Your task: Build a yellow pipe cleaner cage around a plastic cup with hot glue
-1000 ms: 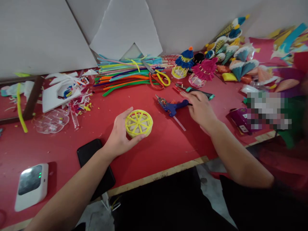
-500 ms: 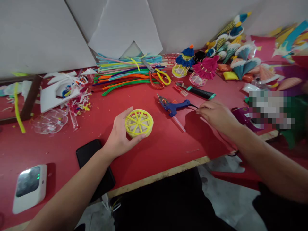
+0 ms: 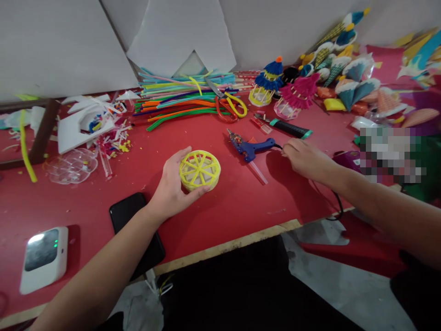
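Note:
My left hand (image 3: 172,186) curves around the left side of a round yellow spoked craft piece (image 3: 200,170), its thumb along the near rim. The piece lies flat on the red table, with pale material visible between the spokes. To the right lies a blue hot glue gun (image 3: 253,148), a clear glue stick (image 3: 258,172) jutting from its back. My right hand (image 3: 303,157) is closed in a pinch on the black cord (image 3: 277,146) at the end of the glue gun's handle.
Behind lie colourful pipe cleaners (image 3: 186,99), scissors (image 3: 231,106) and a utility knife (image 3: 290,128). Small carousel-like crafts (image 3: 298,94) stand at the back right. A black phone (image 3: 128,211) lies by my left forearm, near a white device (image 3: 44,259). Scraps (image 3: 86,131) cover the left side.
The view has shifted slightly. My right hand stays at the cord, with its fingers drawn closer in. My left hand and the yellow piece keep their places on the table.

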Motion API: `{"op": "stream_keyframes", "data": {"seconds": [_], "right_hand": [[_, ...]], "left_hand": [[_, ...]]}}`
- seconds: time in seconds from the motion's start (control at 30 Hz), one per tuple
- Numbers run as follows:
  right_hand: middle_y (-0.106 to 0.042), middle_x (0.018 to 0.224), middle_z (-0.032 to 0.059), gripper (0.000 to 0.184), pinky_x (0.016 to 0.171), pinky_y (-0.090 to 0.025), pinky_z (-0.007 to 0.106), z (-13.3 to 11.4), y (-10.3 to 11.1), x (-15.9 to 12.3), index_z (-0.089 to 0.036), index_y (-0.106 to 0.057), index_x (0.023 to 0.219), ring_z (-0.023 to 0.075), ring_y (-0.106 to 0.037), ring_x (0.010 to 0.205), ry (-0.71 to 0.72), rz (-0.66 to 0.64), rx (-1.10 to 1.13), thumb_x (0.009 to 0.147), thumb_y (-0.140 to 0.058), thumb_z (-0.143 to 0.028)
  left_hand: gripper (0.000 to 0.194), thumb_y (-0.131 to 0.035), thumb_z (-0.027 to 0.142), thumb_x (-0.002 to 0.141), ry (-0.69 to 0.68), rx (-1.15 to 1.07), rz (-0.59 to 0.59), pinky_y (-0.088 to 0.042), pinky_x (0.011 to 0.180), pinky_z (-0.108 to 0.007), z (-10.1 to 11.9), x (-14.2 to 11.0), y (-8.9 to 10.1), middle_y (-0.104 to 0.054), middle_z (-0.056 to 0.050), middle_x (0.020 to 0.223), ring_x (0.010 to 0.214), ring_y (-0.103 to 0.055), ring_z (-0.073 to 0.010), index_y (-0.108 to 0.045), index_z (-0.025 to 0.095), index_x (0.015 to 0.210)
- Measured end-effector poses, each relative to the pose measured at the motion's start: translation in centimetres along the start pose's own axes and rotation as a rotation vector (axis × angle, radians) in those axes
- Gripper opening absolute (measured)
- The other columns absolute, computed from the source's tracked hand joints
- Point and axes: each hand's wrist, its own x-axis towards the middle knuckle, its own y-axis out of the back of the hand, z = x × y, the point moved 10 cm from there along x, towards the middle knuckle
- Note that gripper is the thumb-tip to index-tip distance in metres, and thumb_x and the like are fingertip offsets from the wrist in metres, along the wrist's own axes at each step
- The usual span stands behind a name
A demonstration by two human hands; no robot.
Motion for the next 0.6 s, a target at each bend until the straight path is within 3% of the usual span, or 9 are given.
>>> {"op": "stream_keyframes", "data": {"seconds": [0.17,0.37,0.6], "right_hand": [[-0.067,0.092,0.0137,0.024,0.087,-0.057,0.047,1.3,0.5,0.8,-0.022,-0.064,0.084,0.0287,-0.066,0.091,0.006,-0.001,0.040,0.097,-0.043,-0.025],[-0.073,0.095,0.0096,0.030,0.089,-0.059,0.043,0.9,1.2,0.6,-0.025,-0.071,0.086,0.0252,-0.070,0.092,0.073,-0.029,0.109,0.098,-0.044,-0.031],[-0.068,0.086,0.0116,0.025,0.086,-0.058,0.046,1.9,0.5,1.5,-0.024,-0.061,0.076,0.0280,-0.068,0.090,-0.013,0.025,0.080,0.095,-0.047,-0.029]], "left_hand": [[0.090,-0.075,0.065,0.086,0.011,-0.004,0.003,-0.044,0.123,-0.059,0.0,0.1,0.0,-0.048,-0.022,0.154,0.147,-0.049,-0.0388,-0.036,0.018,0.153],[0.089,-0.075,0.063,0.087,0.005,0.001,0.004,-0.044,0.123,-0.061,0.0,0.0,0.1,-0.048,-0.022,0.154,0.148,-0.048,-0.0395,-0.035,0.019,0.154],[0.088,-0.074,0.064,0.087,0.019,-0.036,0.004,-0.044,0.124,-0.059,-0.2,-0.1,0.0,-0.046,-0.020,0.155,0.149,-0.047,-0.0386,-0.035,0.021,0.153]]}}
